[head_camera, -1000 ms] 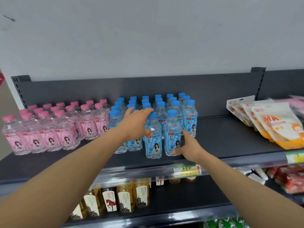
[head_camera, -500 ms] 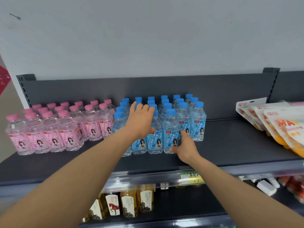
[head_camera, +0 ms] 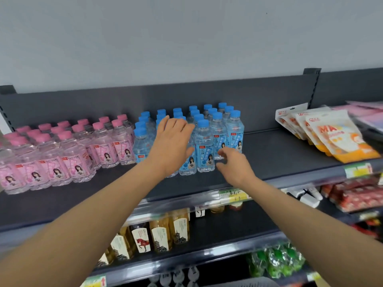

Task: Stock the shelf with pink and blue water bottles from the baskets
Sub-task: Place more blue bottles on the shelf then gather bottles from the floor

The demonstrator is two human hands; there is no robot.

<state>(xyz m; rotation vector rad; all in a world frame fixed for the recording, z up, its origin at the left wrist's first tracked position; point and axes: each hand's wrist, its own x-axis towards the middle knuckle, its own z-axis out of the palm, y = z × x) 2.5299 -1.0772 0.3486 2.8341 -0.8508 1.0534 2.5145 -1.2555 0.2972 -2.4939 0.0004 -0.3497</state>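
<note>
Several pink-capped bottles (head_camera: 68, 154) stand in rows on the left of the dark top shelf (head_camera: 279, 154). To their right stand rows of blue-capped bottles (head_camera: 215, 133). My left hand (head_camera: 172, 146) is spread flat in front of the blue rows and hides some front bottles; its fingers are straight and hold nothing. My right hand (head_camera: 234, 168) hovers just right of the front blue bottle (head_camera: 205, 150), fingers loosely curled, holding nothing. No basket is clearly in view.
Orange and white snack pouches (head_camera: 331, 133) lie on the shelf's right part. Amber drink bottles (head_camera: 161, 233) stand on the shelf below, with red packs (head_camera: 356, 195) to the right and green packs (head_camera: 277, 259) lower down. A grey wall rises behind.
The front blue bottles were pushed back into line with their rows. My right hand has come off the front bottle. My left hand stays spread at the blue rows.
</note>
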